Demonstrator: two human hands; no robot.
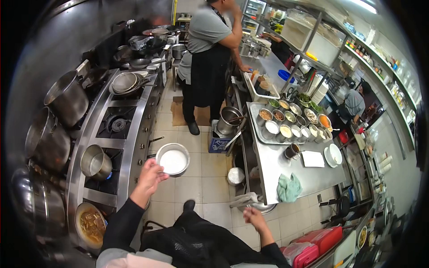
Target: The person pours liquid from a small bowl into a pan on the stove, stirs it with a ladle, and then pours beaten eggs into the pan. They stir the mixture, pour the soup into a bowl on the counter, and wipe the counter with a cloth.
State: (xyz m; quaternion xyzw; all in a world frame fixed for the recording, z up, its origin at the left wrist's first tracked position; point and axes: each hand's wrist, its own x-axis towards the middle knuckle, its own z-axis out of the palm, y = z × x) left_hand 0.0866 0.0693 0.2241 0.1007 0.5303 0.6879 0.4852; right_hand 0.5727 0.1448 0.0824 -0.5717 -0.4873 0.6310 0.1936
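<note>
My left hand (151, 177) grips the rim of a round metal container (186, 167) that holds something white (173, 161). The container is above the floor of the aisle, beside the stove's front edge. Whether the white content is powder or liquid is not clear. My right hand (255, 219) hovers low on the right with loosely curled fingers and nothing visible in them. Near it are a grey cloth (246, 199) and a metal bowl (263, 208), partly under the counter. A green cloth (289, 187) lies crumpled on the counter's corner.
On the left, the stove (127, 147) bears a saucepan (96, 161) over a flame and a pan of brown food (91, 224). A co-worker (206, 58) stands ahead in the aisle. The steel counter (277, 161) holds a tray (255, 129) of several ingredient cups.
</note>
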